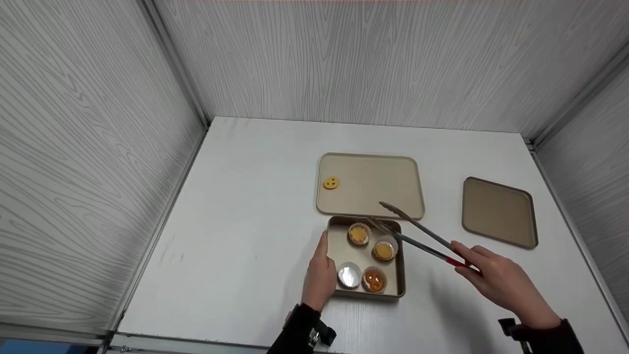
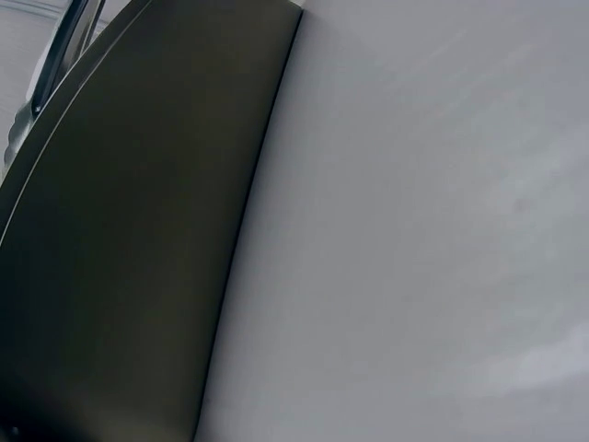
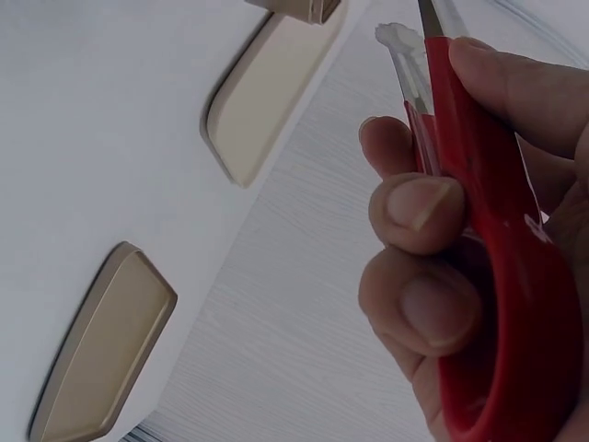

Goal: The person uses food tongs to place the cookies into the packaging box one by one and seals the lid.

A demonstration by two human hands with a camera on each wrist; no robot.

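Right hand (image 1: 496, 280) is gripping red-handled tongs (image 1: 417, 235), tips parted over the small pan (image 1: 398, 275) at lower centre; left hand (image 1: 319, 275) is steadying its edge, fingers straight. One cookie (image 1: 330, 183) is lying on the large tray (image 1: 383, 182); four tarts (image 1: 383, 250) are judged left.

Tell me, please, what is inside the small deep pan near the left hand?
The deep pan holds two yellow tarts, an orange tart and a silver foil cup. The tongs cross over its far corner. The left hand covers its near-left edge.
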